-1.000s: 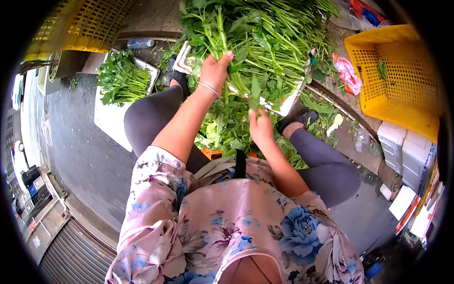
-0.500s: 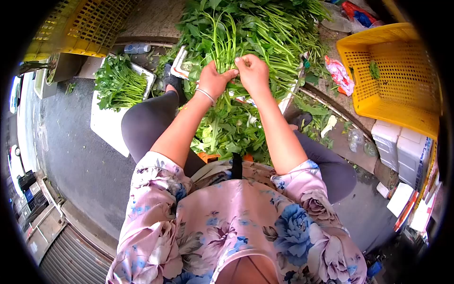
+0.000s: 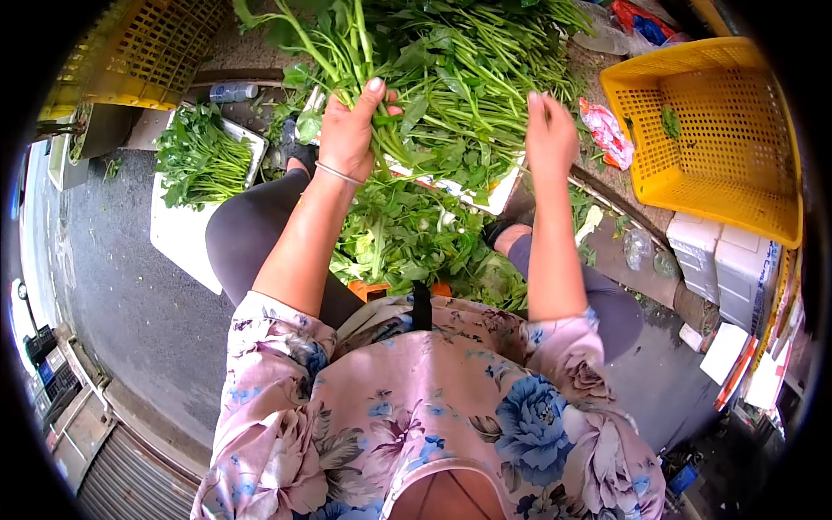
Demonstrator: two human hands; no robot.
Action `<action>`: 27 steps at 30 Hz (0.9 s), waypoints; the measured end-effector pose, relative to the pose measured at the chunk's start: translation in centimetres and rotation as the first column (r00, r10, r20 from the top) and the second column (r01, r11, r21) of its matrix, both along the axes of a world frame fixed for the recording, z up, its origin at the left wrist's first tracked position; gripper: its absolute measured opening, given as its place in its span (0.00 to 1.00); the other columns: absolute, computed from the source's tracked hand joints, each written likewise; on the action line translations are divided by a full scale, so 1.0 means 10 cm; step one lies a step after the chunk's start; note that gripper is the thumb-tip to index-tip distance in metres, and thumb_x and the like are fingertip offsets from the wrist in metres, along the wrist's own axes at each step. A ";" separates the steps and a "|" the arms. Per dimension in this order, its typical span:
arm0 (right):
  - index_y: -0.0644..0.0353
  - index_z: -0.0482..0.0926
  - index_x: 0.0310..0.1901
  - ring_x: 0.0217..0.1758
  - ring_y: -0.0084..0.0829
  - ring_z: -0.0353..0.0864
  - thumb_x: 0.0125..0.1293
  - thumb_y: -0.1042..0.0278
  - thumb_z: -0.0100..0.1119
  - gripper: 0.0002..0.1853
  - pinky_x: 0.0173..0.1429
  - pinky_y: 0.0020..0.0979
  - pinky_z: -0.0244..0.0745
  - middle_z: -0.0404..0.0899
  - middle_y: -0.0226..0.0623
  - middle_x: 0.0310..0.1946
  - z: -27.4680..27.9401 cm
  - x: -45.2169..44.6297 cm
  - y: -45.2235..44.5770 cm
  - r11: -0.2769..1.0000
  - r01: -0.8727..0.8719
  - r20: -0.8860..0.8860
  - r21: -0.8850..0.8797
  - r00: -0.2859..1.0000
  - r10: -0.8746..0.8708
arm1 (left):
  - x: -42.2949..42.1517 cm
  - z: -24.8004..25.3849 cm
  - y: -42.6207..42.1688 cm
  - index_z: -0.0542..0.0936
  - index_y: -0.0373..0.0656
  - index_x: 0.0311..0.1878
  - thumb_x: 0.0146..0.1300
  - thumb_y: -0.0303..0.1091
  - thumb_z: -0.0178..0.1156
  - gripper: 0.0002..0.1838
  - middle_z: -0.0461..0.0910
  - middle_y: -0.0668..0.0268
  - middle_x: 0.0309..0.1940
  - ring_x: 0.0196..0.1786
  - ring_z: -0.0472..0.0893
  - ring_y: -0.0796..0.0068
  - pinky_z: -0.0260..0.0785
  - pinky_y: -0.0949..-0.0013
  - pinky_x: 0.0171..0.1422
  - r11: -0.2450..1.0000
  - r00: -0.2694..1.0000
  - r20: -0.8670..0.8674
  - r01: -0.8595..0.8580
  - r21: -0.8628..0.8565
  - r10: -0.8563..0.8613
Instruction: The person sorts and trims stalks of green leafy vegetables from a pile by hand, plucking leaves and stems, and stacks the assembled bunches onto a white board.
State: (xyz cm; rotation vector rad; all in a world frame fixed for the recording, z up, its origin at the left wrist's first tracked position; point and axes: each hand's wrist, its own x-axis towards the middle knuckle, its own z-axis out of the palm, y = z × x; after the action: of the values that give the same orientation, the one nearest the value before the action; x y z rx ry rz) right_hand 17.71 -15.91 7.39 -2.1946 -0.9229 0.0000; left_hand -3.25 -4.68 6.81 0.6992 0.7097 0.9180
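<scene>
My left hand (image 3: 348, 137) is wrapped round a bunch of leafy greens (image 3: 351, 65) and holds it upright, stems toward me. My right hand (image 3: 552, 143) is raised to the right, its fingers curled and pressed together; whatever they may hold cannot be made out. Beyond both hands lies a large heap of long-stemmed greens (image 3: 485, 82) on a white tray (image 3: 496, 198). Below them, between my legs, loose leaves and trimmings (image 3: 390, 234) are piled over an orange container (image 3: 368, 290).
At the left, more greens (image 3: 204, 160) lie in a white tray on a white box (image 3: 178, 238). A yellow crate (image 3: 706, 178) stands at the right above white foam boxes (image 3: 719, 251). Another yellow crate (image 3: 160, 56) is at upper left. A plastic bottle (image 3: 232, 92) lies near it.
My right hand has left the bunch and swung right. My left hand has moved left with the greens, which now appear larger and nearer.
</scene>
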 end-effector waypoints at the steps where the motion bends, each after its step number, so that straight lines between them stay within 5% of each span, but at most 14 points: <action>1: 0.52 0.80 0.40 0.46 0.38 0.73 0.59 0.47 0.50 0.19 0.51 0.36 0.66 0.77 0.36 0.39 -0.03 0.12 0.22 0.995 -0.059 0.074 -0.084 0.995 0.066 | 0.02 -0.01 0.00 0.73 0.44 0.40 0.57 0.35 0.59 0.09 0.74 0.69 0.27 0.30 0.75 0.77 0.71 0.73 0.32 1.000 1.000 0.002 0.003 0.005 -0.004; 5: 0.50 0.77 0.46 0.58 0.38 0.62 0.55 0.42 0.53 0.24 0.60 0.44 0.53 0.70 0.41 0.51 -0.09 0.11 0.82 0.768 -0.083 0.071 -0.635 0.984 0.166 | 0.07 -0.08 -0.02 0.74 0.43 0.41 0.56 0.37 0.60 0.12 0.70 0.70 0.26 0.29 0.73 0.74 0.74 0.65 0.37 0.976 0.996 -0.064 0.053 -0.212 -0.068; 6: 0.49 0.78 0.46 0.57 0.37 0.64 0.56 0.45 0.54 0.21 0.59 0.43 0.55 0.71 0.39 0.50 -0.13 0.07 0.85 0.750 -0.106 0.086 -0.653 0.973 0.213 | 0.08 -0.10 -0.02 0.74 0.44 0.39 0.56 0.37 0.60 0.11 0.70 0.70 0.26 0.29 0.73 0.74 0.74 0.63 0.38 0.968 0.997 -0.059 0.040 -0.249 -0.056; 12: 0.48 0.80 0.41 0.54 0.36 0.68 0.56 0.55 0.56 0.13 0.57 0.41 0.56 0.73 0.35 0.49 -0.01 -0.23 0.57 0.886 -0.084 0.121 -0.455 0.980 0.155 | 0.04 -0.24 0.00 0.71 0.42 0.36 0.58 0.36 0.58 0.09 0.74 0.66 0.27 0.29 0.76 0.70 0.74 0.63 0.37 0.962 0.999 -0.026 0.018 -0.272 -0.026; 14: 0.49 0.80 0.40 0.54 0.38 0.69 0.54 0.59 0.59 0.12 0.55 0.40 0.57 0.71 0.38 0.52 -0.04 -0.34 0.43 0.996 -0.026 0.525 -0.090 0.848 0.069 | 0.05 -0.15 -0.02 0.71 0.42 0.36 0.60 0.33 0.54 0.06 0.76 0.64 0.29 0.29 0.78 0.68 0.71 0.68 0.32 0.971 0.995 -0.100 -0.008 -0.240 -0.017; 16: 0.49 0.80 0.40 0.56 0.40 0.68 0.53 0.60 0.61 0.12 0.58 0.43 0.56 0.67 0.40 0.56 -0.27 -0.38 0.35 0.991 -0.019 0.532 -0.136 0.842 0.089 | 0.04 -0.12 -0.04 0.70 0.42 0.36 0.61 0.30 0.53 0.04 0.77 0.62 0.30 0.30 0.79 0.66 0.71 0.68 0.33 0.969 0.994 -0.106 -0.012 -0.245 -0.015; 18: 0.50 0.80 0.41 0.57 0.42 0.67 0.51 0.57 0.62 0.15 0.61 0.49 0.53 0.64 0.42 0.58 -0.47 -0.40 0.33 0.895 -0.144 0.110 -0.422 0.972 0.209 | 0.05 -0.11 -0.06 0.69 0.41 0.36 0.60 0.29 0.53 0.04 0.77 0.61 0.30 0.30 0.79 0.66 0.71 0.67 0.34 0.965 0.995 -0.091 -0.070 -0.253 0.048; 19: 0.51 0.79 0.43 0.55 0.41 0.70 0.52 0.50 0.60 0.19 0.62 0.47 0.54 0.66 0.43 0.57 -0.46 -0.39 0.29 0.899 -0.221 -0.009 -0.378 0.972 0.235 | 0.06 -0.11 -0.05 0.69 0.41 0.36 0.60 0.29 0.53 0.04 0.77 0.61 0.30 0.30 0.79 0.66 0.71 0.67 0.34 0.965 0.995 -0.090 -0.071 -0.252 0.050; 24: 0.55 0.77 0.44 0.43 0.41 0.77 0.57 0.42 0.50 0.24 0.51 0.38 0.67 0.78 0.45 0.40 -0.16 -0.37 0.23 0.987 -0.121 -0.188 -0.102 0.977 0.100 | 0.08 -0.27 -0.04 0.69 0.37 0.36 0.57 0.23 0.54 0.05 0.78 0.61 0.29 0.34 0.79 0.69 0.70 0.68 0.43 0.962 0.966 -0.107 -0.246 -0.121 0.234; 27: 0.55 0.79 0.40 0.34 0.40 0.78 0.55 0.45 0.53 0.21 0.41 0.35 0.70 0.79 0.41 0.27 -0.18 -0.20 0.25 0.881 0.013 -0.189 -0.473 0.975 -0.116 | 0.08 -0.25 -0.05 0.70 0.35 0.37 0.56 0.21 0.55 0.06 0.78 0.60 0.28 0.35 0.79 0.70 0.69 0.69 0.45 0.978 0.973 -0.132 -0.197 -0.070 0.187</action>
State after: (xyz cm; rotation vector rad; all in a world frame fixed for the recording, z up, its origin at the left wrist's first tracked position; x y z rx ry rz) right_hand 15.76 -13.44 5.55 -2.6058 -0.7842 0.4656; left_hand -2.42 -5.13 4.27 0.6259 0.9341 1.0218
